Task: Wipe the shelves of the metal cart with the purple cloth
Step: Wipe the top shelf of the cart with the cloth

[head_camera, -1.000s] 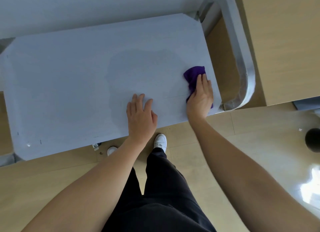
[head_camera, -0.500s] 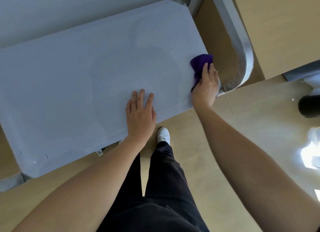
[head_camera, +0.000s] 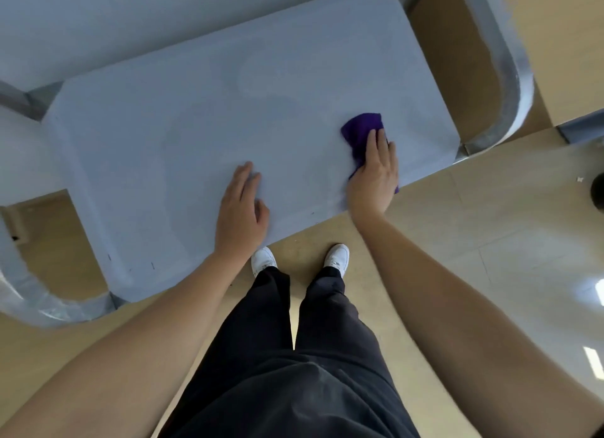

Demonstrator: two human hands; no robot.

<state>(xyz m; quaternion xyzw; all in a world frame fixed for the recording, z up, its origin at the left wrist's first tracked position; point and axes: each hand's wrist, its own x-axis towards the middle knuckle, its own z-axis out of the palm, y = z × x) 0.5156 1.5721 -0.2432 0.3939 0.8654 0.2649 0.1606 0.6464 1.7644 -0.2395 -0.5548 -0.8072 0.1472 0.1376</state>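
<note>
Shelving in view was one flat top shelf [head_camera: 196,127] of the metal cart. On it lay one purple cloth [head_camera: 361,132], bunched, near the shelf's right end and front edge. The right hand [head_camera: 374,179] pressed flat on the cloth with straight fingers, a little purple showing past the palm. The left hand [head_camera: 242,212] rested released on the bare shelf, fingers loose, well apart from the cloth. A curved right handle [head_camera: 510,78] and a left handle [head_camera: 39,307] flanked the shelf, two in all. Two white shoes [head_camera: 263,261] stood on the floor by the front edge.
</note>
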